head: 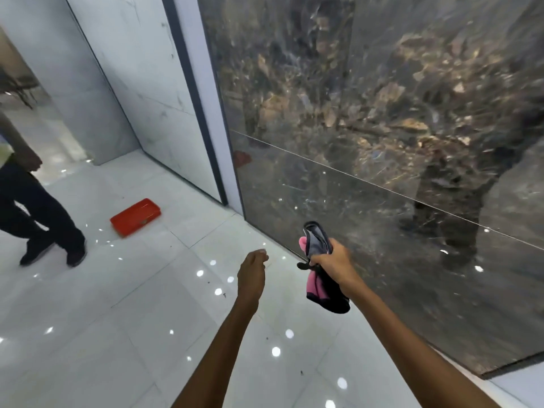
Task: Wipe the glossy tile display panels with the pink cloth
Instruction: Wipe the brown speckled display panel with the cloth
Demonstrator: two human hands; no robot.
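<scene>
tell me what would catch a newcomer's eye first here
The big dark marbled glossy panel fills the right side, its shine mirroring a standing figure. Low in the middle, the right hand grips a bunched pink and black cloth just in front of that panel, while the left hand hangs empty beside it. On the white floor to the left lies a red tray, with another person's legs beyond it.
</scene>
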